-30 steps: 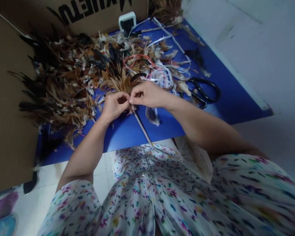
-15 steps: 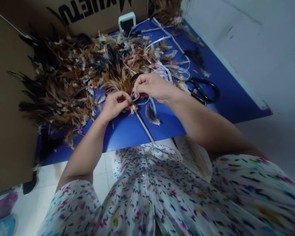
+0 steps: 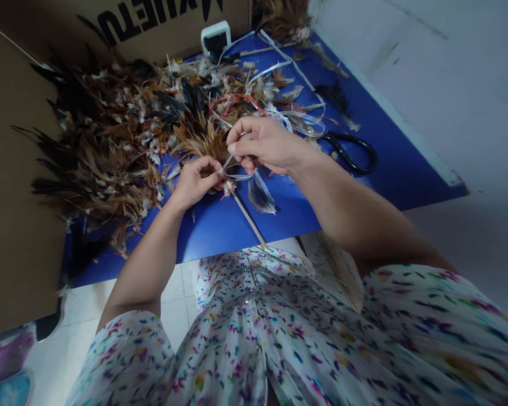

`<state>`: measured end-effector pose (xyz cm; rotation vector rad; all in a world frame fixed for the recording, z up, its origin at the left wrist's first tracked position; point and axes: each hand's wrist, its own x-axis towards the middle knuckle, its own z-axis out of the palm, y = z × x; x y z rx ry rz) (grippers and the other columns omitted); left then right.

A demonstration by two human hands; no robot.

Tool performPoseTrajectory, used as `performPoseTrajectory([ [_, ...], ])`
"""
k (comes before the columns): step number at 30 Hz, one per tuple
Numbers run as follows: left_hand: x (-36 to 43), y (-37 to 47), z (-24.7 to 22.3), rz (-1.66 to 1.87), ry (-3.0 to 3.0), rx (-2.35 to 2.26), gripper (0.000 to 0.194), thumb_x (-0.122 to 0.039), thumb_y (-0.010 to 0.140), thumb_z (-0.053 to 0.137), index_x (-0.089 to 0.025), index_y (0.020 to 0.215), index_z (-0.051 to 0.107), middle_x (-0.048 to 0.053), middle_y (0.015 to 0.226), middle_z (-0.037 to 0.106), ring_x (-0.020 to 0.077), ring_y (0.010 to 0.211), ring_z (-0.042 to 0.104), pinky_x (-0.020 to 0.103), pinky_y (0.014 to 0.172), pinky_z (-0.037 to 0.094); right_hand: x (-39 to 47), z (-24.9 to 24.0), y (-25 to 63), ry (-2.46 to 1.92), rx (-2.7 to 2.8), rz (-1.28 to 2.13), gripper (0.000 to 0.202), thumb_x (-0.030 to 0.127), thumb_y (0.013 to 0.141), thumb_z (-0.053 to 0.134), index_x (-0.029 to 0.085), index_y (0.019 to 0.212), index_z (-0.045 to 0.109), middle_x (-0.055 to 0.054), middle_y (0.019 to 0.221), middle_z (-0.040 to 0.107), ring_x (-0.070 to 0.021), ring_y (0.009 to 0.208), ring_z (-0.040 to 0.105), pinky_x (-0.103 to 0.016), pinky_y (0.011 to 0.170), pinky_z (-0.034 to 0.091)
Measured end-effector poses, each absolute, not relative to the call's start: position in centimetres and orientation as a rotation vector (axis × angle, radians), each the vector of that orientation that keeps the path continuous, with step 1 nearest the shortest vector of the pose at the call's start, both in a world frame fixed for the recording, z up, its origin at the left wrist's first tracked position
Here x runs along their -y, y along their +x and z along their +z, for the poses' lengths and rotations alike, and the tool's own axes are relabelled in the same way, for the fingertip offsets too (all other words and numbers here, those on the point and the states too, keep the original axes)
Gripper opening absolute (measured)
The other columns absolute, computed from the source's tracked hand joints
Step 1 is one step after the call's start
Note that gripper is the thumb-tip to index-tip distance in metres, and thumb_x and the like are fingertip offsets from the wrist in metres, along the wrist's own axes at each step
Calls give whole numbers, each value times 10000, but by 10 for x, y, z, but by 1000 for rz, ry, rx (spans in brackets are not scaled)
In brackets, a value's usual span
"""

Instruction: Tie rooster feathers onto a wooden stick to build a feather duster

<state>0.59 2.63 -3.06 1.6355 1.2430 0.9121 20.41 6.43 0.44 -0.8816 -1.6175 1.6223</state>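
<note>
A thin wooden stick (image 3: 249, 217) with a bundle of brown feathers (image 3: 203, 135) at its far end lies over the table's front edge. My left hand (image 3: 198, 179) is closed around the feather bases at the top of the stick. Between thumb and fingers, my right hand (image 3: 260, 144) pinches a clear plastic strip (image 3: 239, 177), which runs across to my left fingertips. Just below my right hand lies a loose dark feather (image 3: 261, 194). Fluffy white feather ends (image 3: 228, 187) show under my left fingers; the exact grip there is partly hidden.
A big heap of brown and black feathers (image 3: 110, 141) covers the left of the blue table (image 3: 406, 175). Black-handled scissors (image 3: 355, 155) lie to the right, near tangled plastic strips (image 3: 313, 121) and red string (image 3: 232, 98). Behind stand a white-framed object (image 3: 215, 40) and a cardboard box (image 3: 173, 28).
My right hand has risen slightly, drawing the strip from a small loop into a straighter line away from my left fingers. My left hand stays nearly in place.
</note>
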Motion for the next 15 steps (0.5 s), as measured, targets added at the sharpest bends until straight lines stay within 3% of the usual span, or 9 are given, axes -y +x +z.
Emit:
performPoseTrajectory([
  [8, -26, 5, -29, 878, 1652, -1260, 275, -397, 754, 769, -170, 766, 614, 6, 610, 674, 106, 519, 638, 185, 494, 500, -60, 34, 231, -814, 1691, 1604, 203, 273, 821, 754, 199, 827, 565, 64, 529, 565, -73, 435, 496, -210, 418, 386],
  [15, -27, 4, -32, 887, 1635, -1266, 258, -375, 748, 761, -170, 764, 605, 11, 607, 679, 112, 525, 648, 186, 488, 502, -68, 44, 258, -631, 1468, 1418, 142, 210, 774, 697, 209, 725, 565, 91, 490, 494, -38, 382, 302, -242, 395, 218],
])
